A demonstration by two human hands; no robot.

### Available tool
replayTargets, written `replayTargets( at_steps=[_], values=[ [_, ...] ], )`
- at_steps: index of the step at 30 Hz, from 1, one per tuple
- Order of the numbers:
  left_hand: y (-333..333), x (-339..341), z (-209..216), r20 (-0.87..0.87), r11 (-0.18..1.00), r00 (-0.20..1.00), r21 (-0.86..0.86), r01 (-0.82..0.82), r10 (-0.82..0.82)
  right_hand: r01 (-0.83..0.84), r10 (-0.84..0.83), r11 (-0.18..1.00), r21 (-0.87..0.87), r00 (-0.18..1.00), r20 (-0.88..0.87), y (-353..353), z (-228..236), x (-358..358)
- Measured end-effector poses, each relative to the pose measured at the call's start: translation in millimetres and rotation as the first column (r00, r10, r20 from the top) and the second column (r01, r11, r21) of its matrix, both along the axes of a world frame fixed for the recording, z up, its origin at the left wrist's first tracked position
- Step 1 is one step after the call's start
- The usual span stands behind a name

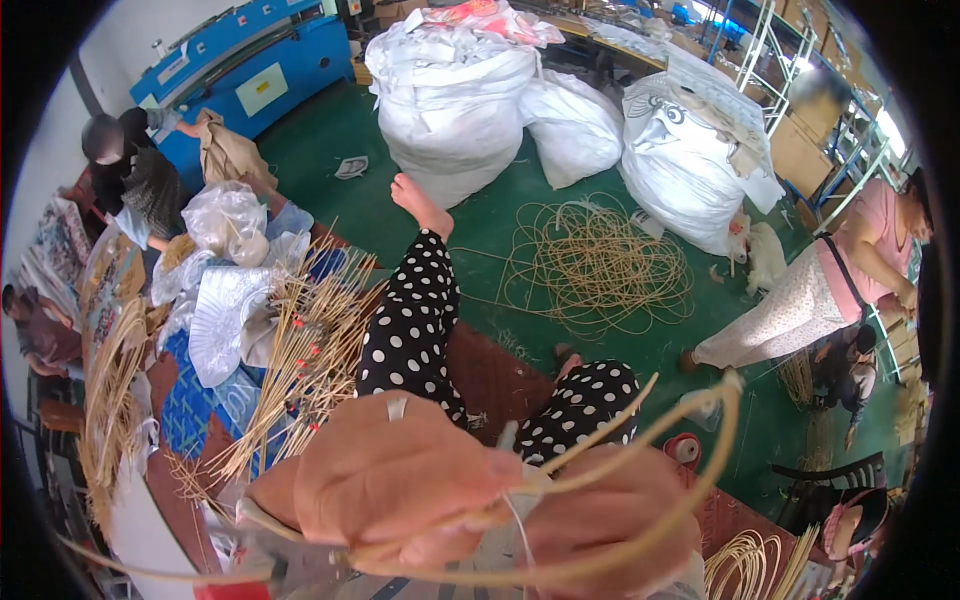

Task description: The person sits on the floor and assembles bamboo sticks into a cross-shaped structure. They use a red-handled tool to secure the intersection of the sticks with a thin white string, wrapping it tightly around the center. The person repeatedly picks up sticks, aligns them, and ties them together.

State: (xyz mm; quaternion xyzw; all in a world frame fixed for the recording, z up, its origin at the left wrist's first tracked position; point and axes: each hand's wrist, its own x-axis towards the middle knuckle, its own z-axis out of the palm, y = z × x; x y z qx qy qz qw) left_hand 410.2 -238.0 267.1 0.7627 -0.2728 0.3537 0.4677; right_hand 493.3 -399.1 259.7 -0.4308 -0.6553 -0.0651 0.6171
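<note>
My left hand (400, 480) is closed around thin tan rattan strands (690, 490) very close to the camera. My right hand (610, 520) grips the same strands just to the right, with a white string between the hands. One strand bends in a loop up and right toward a small white piece at its tip (732, 382). Below the hands are my legs in black trousers with white dots (415, 320), one bare foot stretched out on the green floor.
A bundle of cane sticks (300, 370) and plastic bags lie at my left. A loose coil of rattan (595, 265) lies on the floor ahead, with big white sacks (455, 90) behind. A person (820, 290) bends at the right; others sit at the left by a blue machine (240, 75).
</note>
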Motion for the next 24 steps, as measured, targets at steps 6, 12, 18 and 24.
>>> replayTargets(
  at_steps=[6,12,18,24],
  values=[
    [-2.4,6.8,-0.4,0.204,0.996,0.979,0.084,-0.023,0.006,0.555,-0.53,0.831,-0.045,0.813,0.243,1.9,0.6,-3.7],
    [13.6,12.3,-16.1,-0.001,0.842,0.957,0.475,-0.254,0.29,0.454,-0.451,0.889,-0.053,0.89,0.064,26.0,-23.8,19.9],
    [10.6,45.9,-65.4,0.097,0.839,0.898,0.326,-0.436,0.429,0.358,-0.44,0.888,-0.289,0.844,-0.306,41.4,-67.6,32.7],
    [10.3,45.8,-45.8,0.265,0.798,0.847,0.294,-0.526,0.46,0.251,-0.313,0.903,-0.349,0.94,-0.135,25.1,-35.8,23.6]
  ],
)
